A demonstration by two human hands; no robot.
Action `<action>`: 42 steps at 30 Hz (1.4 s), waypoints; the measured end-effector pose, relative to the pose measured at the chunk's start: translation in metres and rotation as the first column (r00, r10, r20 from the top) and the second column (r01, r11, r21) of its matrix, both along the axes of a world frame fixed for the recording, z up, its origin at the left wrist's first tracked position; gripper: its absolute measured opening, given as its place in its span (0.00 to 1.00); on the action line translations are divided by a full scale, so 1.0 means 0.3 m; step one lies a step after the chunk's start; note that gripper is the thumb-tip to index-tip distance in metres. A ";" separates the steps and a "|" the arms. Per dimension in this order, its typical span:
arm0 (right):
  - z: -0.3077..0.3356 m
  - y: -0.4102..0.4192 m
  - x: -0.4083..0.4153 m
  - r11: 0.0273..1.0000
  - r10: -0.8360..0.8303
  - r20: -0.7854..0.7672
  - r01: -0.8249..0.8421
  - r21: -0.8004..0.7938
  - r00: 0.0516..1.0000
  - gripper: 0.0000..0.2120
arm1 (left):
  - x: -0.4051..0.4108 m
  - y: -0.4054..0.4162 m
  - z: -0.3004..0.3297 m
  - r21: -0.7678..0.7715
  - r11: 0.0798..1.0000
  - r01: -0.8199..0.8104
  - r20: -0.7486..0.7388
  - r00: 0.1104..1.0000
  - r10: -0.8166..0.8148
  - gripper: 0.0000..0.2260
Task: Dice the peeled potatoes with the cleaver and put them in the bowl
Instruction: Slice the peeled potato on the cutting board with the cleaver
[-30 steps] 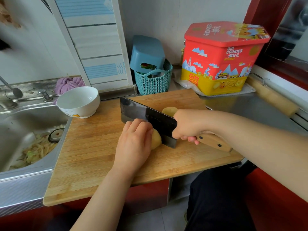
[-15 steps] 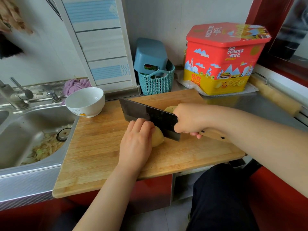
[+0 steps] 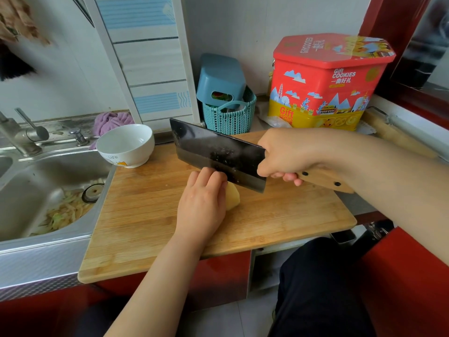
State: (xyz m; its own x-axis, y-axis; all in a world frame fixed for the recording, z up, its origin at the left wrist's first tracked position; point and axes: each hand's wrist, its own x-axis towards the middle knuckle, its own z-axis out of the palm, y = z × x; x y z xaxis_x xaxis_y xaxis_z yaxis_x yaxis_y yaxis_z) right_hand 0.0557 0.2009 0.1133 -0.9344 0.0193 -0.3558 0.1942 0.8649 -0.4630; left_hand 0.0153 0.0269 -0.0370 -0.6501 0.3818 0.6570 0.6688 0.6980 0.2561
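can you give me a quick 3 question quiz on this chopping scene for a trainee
1. True or false: the cleaver is lifted above the potato, not cutting into it.
2. Which hand holds the cleaver's wooden handle? A) left hand B) right hand C) neither
3. Fill in: the white bowl sits at the cutting board's far-left corner, beside the ____.

Key
1. True: the blade edge is above the board, close over the potato.
2. B: the right hand grips it, while the left hand presses down on the potato.
3. Sink, which holds vegetable peelings.
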 end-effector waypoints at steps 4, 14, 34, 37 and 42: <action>0.006 -0.008 -0.005 1.000 0.005 0.007 -0.005 0.015 1.000 0.08 | 0.002 -0.001 0.002 0.005 1.000 -0.002 0.017 1.000 0.002 0.03; -0.003 -0.032 -0.021 0.999 -0.009 0.069 0.006 0.038 0.998 0.04 | 0.002 -0.007 0.002 0.007 1.000 0.008 0.031 0.999 -0.009 0.04; -0.167 -0.045 -0.036 0.999 -0.034 0.167 0.033 0.004 0.985 0.10 | 0.004 -0.009 -0.003 0.040 0.999 0.015 0.029 0.999 -0.017 0.04; -0.170 -0.018 -0.041 0.997 -0.074 0.154 0.079 -0.025 0.985 0.10 | 0.004 -0.016 -0.004 0.049 0.999 0.022 0.023 0.999 -0.023 0.04; -0.167 0.010 -0.034 0.991 -0.084 0.129 0.097 -0.094 0.988 0.03 | 0.006 -0.022 -0.008 0.063 0.998 0.026 0.039 0.999 -0.028 0.07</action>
